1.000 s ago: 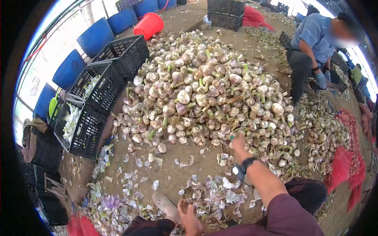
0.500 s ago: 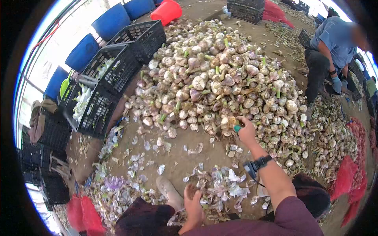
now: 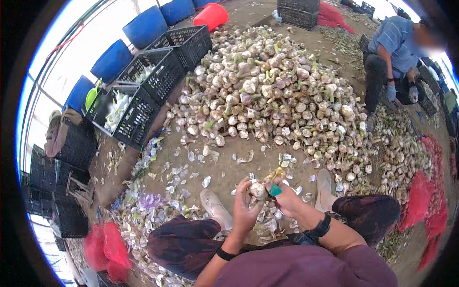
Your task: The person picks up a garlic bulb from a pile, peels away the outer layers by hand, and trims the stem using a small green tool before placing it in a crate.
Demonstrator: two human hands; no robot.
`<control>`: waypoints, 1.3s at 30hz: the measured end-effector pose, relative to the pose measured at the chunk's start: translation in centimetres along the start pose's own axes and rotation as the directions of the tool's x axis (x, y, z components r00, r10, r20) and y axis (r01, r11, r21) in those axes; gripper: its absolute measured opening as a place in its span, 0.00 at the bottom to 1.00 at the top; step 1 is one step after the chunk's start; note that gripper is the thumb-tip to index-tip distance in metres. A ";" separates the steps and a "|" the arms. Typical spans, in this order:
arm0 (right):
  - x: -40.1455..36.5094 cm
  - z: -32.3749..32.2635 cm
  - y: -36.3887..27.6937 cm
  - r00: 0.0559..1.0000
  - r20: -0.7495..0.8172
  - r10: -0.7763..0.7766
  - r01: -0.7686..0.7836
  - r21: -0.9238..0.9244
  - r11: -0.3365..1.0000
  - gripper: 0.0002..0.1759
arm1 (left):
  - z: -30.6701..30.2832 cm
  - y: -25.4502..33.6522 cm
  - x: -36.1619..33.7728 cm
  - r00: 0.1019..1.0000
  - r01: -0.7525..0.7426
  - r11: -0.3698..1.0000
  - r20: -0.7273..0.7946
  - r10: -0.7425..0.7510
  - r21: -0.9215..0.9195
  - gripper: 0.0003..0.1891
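Observation:
My left hand [image 3: 245,210] and my right hand [image 3: 286,198] meet in front of me over my knees. Between them is a garlic bulb [image 3: 258,188] with a dry yellowish stalk; the left hand cups it. My right hand also grips a small tool with a teal handle [image 3: 275,190] against the bulb. A black watch sits on my right wrist [image 3: 320,227]. Ahead lies a big heap of unpeeled garlic bulbs [image 3: 272,91] on the dirt floor. Loose garlic skins [image 3: 191,172] are strewn between the heap and my feet.
Black plastic crates [image 3: 138,103], some holding white peeled garlic, line the left, with blue barrels [image 3: 112,60] behind and a red bucket [image 3: 210,14]. Another person [image 3: 392,52] in a blue shirt crouches at the far right. Red mesh sacks [image 3: 420,196] lie right and lower left.
My right hand pulled a bulb from the heap's edge back toward me. My left hand rose from near my foot and took hold of it. The view tilted down.

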State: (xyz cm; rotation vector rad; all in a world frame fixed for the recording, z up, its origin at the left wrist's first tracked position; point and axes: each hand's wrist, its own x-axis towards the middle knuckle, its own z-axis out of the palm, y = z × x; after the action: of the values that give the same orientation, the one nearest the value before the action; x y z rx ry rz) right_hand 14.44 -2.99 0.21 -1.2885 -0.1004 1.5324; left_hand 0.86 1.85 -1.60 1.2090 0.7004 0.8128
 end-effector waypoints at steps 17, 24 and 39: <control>-2.1 -0.5 0.3 0.790 0.226 -0.569 0.582 -0.566 0.583 0.16 | -0.4 2.5 -1.4 0.999 0.021 0.991 0.043 -0.016 -0.135 0.24; -2.6 -0.2 -0.9 0.800 0.267 -0.537 0.582 -0.565 0.586 0.15 | -1.0 0.9 -1.4 0.905 0.406 0.674 0.166 -0.392 -0.617 0.20; -1.0 0.1 0.6 0.890 0.096 -0.446 0.415 -0.573 0.707 0.16 | -0.2 2.1 -2.2 0.993 0.103 0.960 -0.035 -0.116 -0.259 0.21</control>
State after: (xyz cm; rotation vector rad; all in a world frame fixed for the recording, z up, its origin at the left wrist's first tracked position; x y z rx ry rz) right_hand 13.84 -3.89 0.50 -1.6321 -0.8468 1.0790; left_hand -0.79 0.43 0.52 0.9110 0.6735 0.8159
